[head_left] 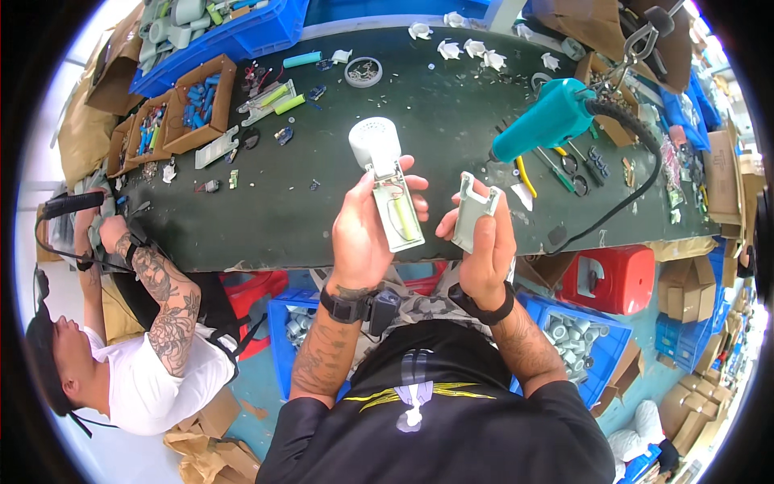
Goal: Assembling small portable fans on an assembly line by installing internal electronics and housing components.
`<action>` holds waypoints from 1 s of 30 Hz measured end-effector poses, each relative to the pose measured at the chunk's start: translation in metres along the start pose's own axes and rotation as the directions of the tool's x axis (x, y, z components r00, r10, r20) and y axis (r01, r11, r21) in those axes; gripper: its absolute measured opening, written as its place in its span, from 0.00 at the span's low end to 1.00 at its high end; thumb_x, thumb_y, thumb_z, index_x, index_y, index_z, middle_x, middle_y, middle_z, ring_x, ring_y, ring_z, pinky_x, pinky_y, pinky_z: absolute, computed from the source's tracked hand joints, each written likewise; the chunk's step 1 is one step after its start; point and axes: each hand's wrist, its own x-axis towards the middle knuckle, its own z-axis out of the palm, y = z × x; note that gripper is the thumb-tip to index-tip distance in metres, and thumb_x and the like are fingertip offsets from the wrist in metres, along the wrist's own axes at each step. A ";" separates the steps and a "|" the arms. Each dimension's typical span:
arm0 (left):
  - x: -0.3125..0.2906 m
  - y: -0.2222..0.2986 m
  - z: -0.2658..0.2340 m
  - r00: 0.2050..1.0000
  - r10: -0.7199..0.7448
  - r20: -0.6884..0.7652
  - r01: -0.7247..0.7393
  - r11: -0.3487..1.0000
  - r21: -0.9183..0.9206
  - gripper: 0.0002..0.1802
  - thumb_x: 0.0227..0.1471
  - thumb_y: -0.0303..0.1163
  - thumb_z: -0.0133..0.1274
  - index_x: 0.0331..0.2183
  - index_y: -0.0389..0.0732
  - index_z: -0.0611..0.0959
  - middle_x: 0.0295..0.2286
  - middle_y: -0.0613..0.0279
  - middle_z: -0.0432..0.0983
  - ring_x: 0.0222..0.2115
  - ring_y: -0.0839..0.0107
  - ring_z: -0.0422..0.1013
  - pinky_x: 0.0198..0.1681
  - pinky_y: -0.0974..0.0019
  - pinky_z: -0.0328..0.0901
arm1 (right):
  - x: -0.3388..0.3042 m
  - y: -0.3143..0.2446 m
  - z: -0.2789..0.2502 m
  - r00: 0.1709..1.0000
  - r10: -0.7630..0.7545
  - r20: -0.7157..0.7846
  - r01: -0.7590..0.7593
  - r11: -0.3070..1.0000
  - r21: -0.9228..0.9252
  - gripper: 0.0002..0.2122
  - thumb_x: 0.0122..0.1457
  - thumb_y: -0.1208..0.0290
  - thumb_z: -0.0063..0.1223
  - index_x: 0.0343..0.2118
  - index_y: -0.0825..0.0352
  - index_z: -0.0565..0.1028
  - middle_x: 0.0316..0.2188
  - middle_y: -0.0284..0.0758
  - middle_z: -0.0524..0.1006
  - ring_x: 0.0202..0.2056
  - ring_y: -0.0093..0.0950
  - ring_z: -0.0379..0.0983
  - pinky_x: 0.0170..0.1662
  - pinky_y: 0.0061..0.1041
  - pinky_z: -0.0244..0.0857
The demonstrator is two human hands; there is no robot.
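Thumb and fingers of the left grip (360, 218) curl around a handheld device (397, 211), whose opened handle faces up and whose round white perforated head (375, 139) points away from the wearer. Inside the handle, a yellow-green battery cell (402, 219) and thin wires lie exposed. To its right and apart from the device, the right grip (488, 242) pinches a pale grey-green handle cover (471, 211) between thumb and fingers, its notched end uppermost.

Just beyond the right grip, a teal electric screwdriver (544, 121) hangs with its tip angled down and left, a black cable (645, 161) trailing from its rear. Yellow-handled pliers (526, 177) lie on the dark green desk (274, 222) to that grip's right.

Farther out, straight beyond the left grip, sits a small round dish (363, 73) of tiny metal pieces; white plastic parts (474, 48) are scattered beyond the right grip. Well to the left of the left grip stands a cardboard box (223, 85) with blue cylindrical cells, and nearer on that side a co-worker (165, 383) in a white shirt works at the desk edge.
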 end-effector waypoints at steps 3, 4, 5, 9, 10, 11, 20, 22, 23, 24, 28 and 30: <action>0.006 0.000 -0.013 0.995 0.024 0.092 -0.016 0.996 -0.087 0.33 0.72 0.46 0.33 0.60 0.27 0.72 0.41 0.47 0.81 0.34 0.64 0.76 0.40 0.60 0.72 | 0.001 0.000 0.000 1.000 -0.003 0.003 0.003 1.000 0.019 0.26 0.78 0.56 0.32 0.66 0.75 0.64 0.49 0.41 0.74 0.34 0.27 0.79 0.36 0.26 0.71; 0.006 -0.001 -0.013 0.996 0.016 0.093 -0.008 0.996 -0.087 0.33 0.72 0.46 0.33 0.60 0.27 0.72 0.41 0.47 0.81 0.34 0.64 0.76 0.40 0.60 0.72 | 0.001 0.000 0.000 1.000 0.002 -0.003 -0.002 1.000 0.016 0.26 0.78 0.56 0.32 0.66 0.75 0.64 0.49 0.41 0.74 0.34 0.27 0.79 0.36 0.26 0.71; 0.006 -0.001 -0.011 0.996 0.027 0.082 -0.019 0.995 -0.094 0.33 0.72 0.46 0.33 0.60 0.27 0.72 0.40 0.47 0.81 0.33 0.64 0.76 0.39 0.60 0.72 | 0.001 -0.002 0.000 0.999 0.037 0.003 -0.037 0.998 0.043 0.26 0.78 0.56 0.32 0.67 0.75 0.64 0.49 0.42 0.75 0.34 0.27 0.79 0.36 0.26 0.72; 0.004 -0.001 -0.013 0.989 0.063 0.134 -0.049 0.994 -0.102 0.31 0.70 0.44 0.35 0.60 0.27 0.72 0.40 0.48 0.81 0.31 0.67 0.75 0.36 0.63 0.71 | 0.004 -0.004 0.000 0.998 0.067 0.021 -0.068 0.995 0.073 0.27 0.78 0.56 0.33 0.68 0.74 0.62 0.49 0.42 0.76 0.35 0.27 0.80 0.36 0.25 0.72; 0.003 -0.003 -0.013 0.989 0.061 0.133 -0.048 0.994 -0.103 0.31 0.70 0.44 0.35 0.60 0.27 0.72 0.40 0.48 0.81 0.31 0.67 0.75 0.36 0.63 0.71 | 0.004 -0.004 0.000 0.997 0.069 0.021 -0.070 0.995 0.073 0.27 0.78 0.56 0.33 0.68 0.74 0.62 0.49 0.42 0.76 0.35 0.27 0.80 0.36 0.25 0.72; 0.000 -0.007 -0.011 0.984 0.151 0.095 -0.160 0.983 0.092 0.31 0.69 0.42 0.37 0.61 0.27 0.71 0.40 0.49 0.81 0.30 0.69 0.74 0.35 0.65 0.70 | 0.004 -0.004 0.000 0.997 0.068 0.022 -0.069 0.996 0.064 0.27 0.78 0.56 0.33 0.68 0.74 0.62 0.49 0.42 0.76 0.35 0.27 0.80 0.36 0.25 0.72; -0.017 -0.021 -0.017 0.908 0.328 0.262 -0.418 0.761 0.497 0.31 0.63 0.38 0.47 0.60 0.25 0.72 0.44 0.43 0.81 0.35 0.68 0.74 0.41 0.64 0.70 | 0.003 0.000 0.001 0.997 0.070 0.023 -0.072 0.992 0.101 0.26 0.78 0.57 0.34 0.68 0.75 0.63 0.49 0.43 0.76 0.36 0.27 0.79 0.36 0.24 0.72; -0.017 -0.021 -0.015 0.912 0.334 0.240 -0.410 0.781 0.470 0.30 0.62 0.35 0.47 0.59 0.26 0.73 0.43 0.46 0.82 0.34 0.70 0.74 0.40 0.66 0.70 | 0.003 -0.001 0.000 0.998 0.067 0.020 -0.068 0.993 0.098 0.26 0.78 0.57 0.34 0.67 0.75 0.63 0.50 0.43 0.76 0.36 0.27 0.80 0.36 0.24 0.72; -0.016 -0.021 -0.013 0.915 0.337 0.220 -0.401 0.802 0.442 0.28 0.61 0.33 0.46 0.59 0.26 0.74 0.42 0.50 0.82 0.33 0.72 0.74 0.38 0.68 0.69 | 0.004 -0.002 0.000 0.998 0.064 0.012 -0.065 0.994 0.092 0.26 0.78 0.57 0.34 0.67 0.75 0.63 0.50 0.43 0.76 0.36 0.27 0.80 0.36 0.24 0.72; -0.014 -0.022 -0.011 0.919 0.337 0.203 -0.393 0.823 0.411 0.27 0.60 0.30 0.46 0.58 0.26 0.75 0.41 0.53 0.83 0.32 0.74 0.73 0.37 0.69 0.68 | 0.004 -0.004 0.003 0.996 0.086 -0.006 -0.084 0.988 0.129 0.25 0.77 0.60 0.35 0.66 0.76 0.65 0.48 0.42 0.76 0.35 0.25 0.79 0.36 0.24 0.72; -0.010 -0.020 -0.008 0.923 0.360 0.137 -0.384 0.828 0.409 0.25 0.65 0.35 0.46 0.56 0.26 0.76 0.39 0.49 0.84 0.27 0.74 0.72 0.31 0.70 0.66 | 0.007 -0.010 0.002 0.989 0.147 -0.001 -0.143 0.963 0.228 0.22 0.77 0.64 0.36 0.64 0.74 0.68 0.44 0.39 0.78 0.33 0.22 0.78 0.36 0.22 0.72; -0.009 -0.018 -0.008 0.946 0.322 0.037 -0.309 0.861 0.403 0.24 0.66 0.35 0.45 0.55 0.27 0.77 0.37 0.50 0.84 0.26 0.74 0.72 0.30 0.70 0.66 | 0.006 -0.007 0.003 0.979 0.204 0.002 -0.198 0.947 0.253 0.19 0.77 0.67 0.39 0.65 0.70 0.69 0.38 0.36 0.81 0.30 0.19 0.78 0.33 0.21 0.72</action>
